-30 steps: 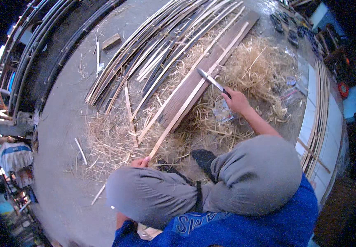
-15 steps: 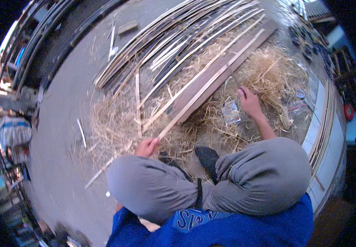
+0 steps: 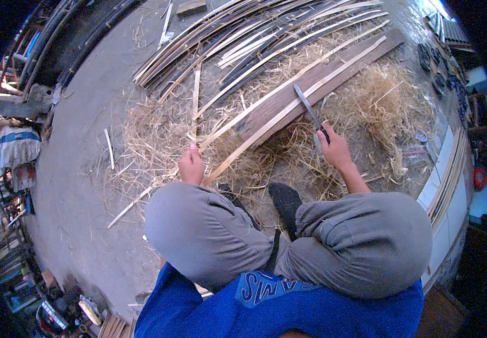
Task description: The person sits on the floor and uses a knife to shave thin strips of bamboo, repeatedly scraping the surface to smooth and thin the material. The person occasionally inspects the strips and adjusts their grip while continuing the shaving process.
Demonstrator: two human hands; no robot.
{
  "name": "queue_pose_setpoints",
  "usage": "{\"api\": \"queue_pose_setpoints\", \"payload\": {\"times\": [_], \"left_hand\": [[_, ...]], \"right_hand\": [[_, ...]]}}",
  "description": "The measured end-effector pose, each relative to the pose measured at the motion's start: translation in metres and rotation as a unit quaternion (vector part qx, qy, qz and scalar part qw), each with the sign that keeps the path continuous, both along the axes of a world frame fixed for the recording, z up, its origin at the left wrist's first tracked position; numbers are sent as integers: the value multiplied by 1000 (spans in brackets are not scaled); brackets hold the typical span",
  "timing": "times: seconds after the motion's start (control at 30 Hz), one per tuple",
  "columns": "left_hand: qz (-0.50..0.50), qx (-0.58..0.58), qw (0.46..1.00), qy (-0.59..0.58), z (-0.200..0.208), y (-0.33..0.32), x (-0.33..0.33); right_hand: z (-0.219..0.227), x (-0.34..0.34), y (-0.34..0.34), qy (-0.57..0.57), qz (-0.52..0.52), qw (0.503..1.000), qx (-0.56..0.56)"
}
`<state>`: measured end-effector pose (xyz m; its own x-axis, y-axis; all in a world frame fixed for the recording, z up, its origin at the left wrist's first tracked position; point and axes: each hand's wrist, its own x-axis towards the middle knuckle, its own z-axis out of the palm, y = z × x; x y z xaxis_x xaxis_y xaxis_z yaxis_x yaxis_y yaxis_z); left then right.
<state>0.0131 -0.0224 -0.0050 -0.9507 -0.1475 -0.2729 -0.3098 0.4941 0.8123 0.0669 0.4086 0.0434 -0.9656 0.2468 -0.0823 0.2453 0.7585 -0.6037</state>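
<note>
My right hand (image 3: 336,147) is wrapped round the dark handle of a long knife (image 3: 309,108). Its blade points away to the left and crosses a pale split-bamboo strip (image 3: 280,116) lying along a brown plank (image 3: 325,74). The strip's near end reaches past the plank, close to my left knee. My left hand (image 3: 191,164) is closed, away from that near end. Its fingertips meet the lower end of a short upright strip (image 3: 196,101), beside the end of another long strip (image 3: 232,125); which one it pinches is hard to see.
Curly shavings (image 3: 379,101) cover the floor around the plank. A bundle of long dark and pale strips (image 3: 209,45) lies beyond it. More strips (image 3: 449,177) rest on white tiles at the right. A wrapped white sack (image 3: 17,149) stands far left.
My left hand has let go of the strip on the plank and moved left and forward to other strip ends. The knife stays in my right hand, its blade turned more clearly into view.
</note>
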Motion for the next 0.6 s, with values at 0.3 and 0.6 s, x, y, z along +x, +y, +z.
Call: {"api": "queue_pose_setpoints", "payload": {"times": [0.3, 0.6], "left_hand": [[-300, -238, 914, 136, 20, 44, 41], [-330, 99, 914, -214, 41, 32, -6]], "right_hand": [[-1, 9, -17, -36, 193, 976, 91], [22, -13, -12, -29, 77, 996, 46]]}}
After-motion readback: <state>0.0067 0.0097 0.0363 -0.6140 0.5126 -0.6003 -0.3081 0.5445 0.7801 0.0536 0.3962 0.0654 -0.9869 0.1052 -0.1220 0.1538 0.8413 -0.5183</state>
